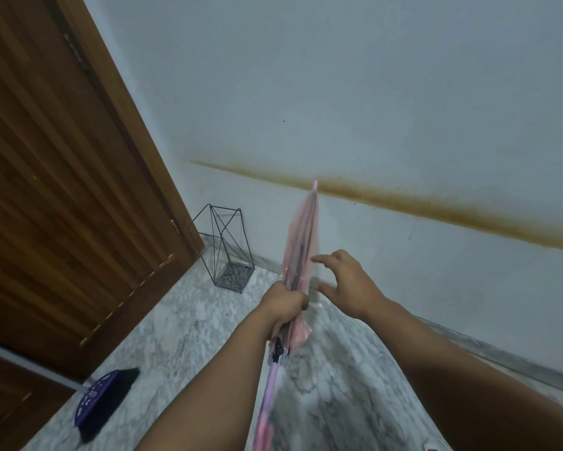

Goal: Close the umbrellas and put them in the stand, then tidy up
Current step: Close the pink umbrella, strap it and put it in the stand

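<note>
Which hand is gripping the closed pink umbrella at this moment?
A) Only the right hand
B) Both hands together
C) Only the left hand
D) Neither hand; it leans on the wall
C. The left hand is curled around the folded canopy of the pink umbrella, while the right hand is beside it with spread fingers, holding nothing.

Stand [227, 252] left of umbrella [301, 242] — broom [103, 400] nearer, leftward.
</note>
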